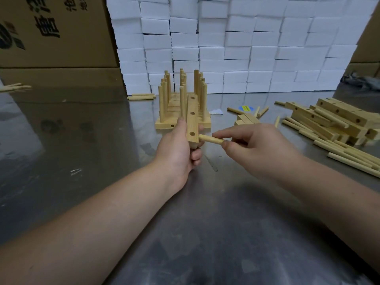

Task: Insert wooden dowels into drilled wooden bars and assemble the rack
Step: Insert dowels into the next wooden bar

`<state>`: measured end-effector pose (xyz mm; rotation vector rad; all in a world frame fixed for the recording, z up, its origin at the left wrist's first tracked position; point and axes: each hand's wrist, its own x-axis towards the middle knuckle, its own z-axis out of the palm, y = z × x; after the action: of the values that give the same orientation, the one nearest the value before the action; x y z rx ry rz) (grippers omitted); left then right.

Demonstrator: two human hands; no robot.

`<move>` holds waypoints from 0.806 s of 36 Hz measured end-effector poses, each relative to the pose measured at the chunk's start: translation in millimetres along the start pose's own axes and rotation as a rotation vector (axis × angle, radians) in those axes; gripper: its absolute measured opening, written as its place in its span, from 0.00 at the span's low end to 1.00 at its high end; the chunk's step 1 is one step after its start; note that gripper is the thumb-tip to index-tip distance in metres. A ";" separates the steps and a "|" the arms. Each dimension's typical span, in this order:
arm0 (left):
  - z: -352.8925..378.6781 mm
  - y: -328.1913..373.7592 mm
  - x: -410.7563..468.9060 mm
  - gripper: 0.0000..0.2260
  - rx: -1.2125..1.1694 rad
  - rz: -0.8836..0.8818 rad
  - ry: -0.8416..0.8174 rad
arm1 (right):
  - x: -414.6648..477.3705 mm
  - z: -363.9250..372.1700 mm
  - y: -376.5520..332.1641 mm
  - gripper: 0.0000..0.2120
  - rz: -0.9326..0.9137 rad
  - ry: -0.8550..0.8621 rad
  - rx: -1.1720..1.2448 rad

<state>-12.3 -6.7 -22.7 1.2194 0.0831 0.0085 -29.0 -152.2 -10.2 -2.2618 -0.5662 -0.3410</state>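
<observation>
My left hand (178,150) grips a drilled wooden bar (192,120), held on end above the metal table, its three holes facing me. My right hand (253,148) pinches a short wooden dowel (210,139) between thumb and fingers. The dowel's tip touches the bar's right side near its lowest hole. Behind the bar stands the partly built rack (181,108), a set of bars with several upright dowels.
A heap of drilled bars (333,118) and loose dowels (353,157) lies at the right. More dowels (141,97) lie by a wall of white foam blocks (236,44). A cardboard box (55,31) stands at the back left.
</observation>
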 end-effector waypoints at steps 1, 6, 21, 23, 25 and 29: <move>-0.4 -0.4 0.5 0.21 0.020 0.019 0.009 | 0.1 -0.2 -0.1 0.16 -0.002 -0.006 -0.012; -3.0 -3.2 2.1 0.18 0.128 0.080 0.012 | 2.4 -0.9 -0.6 0.08 -0.009 0.007 -0.079; -5.1 -6.8 2.9 0.11 0.186 0.114 -0.016 | -1.3 -1.0 -5.3 0.06 -0.004 0.003 -0.085; -5.3 -7.9 3.7 0.11 0.176 0.121 -0.016 | -1.1 0.1 -5.0 0.10 -0.014 -0.007 -0.083; -5.7 -9.3 4.9 0.11 0.182 0.134 -0.017 | -0.9 0.7 -5.2 0.12 -0.027 -0.011 -0.087; -5.4 -11.6 4.9 0.12 0.229 0.152 -0.024 | -1.7 1.1 -6.8 0.10 -0.049 -0.018 -0.132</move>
<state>-8.3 -5.4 -35.7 1.4522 -0.0309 0.1193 -33.7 -147.7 -7.4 -2.3825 -0.6261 -0.3935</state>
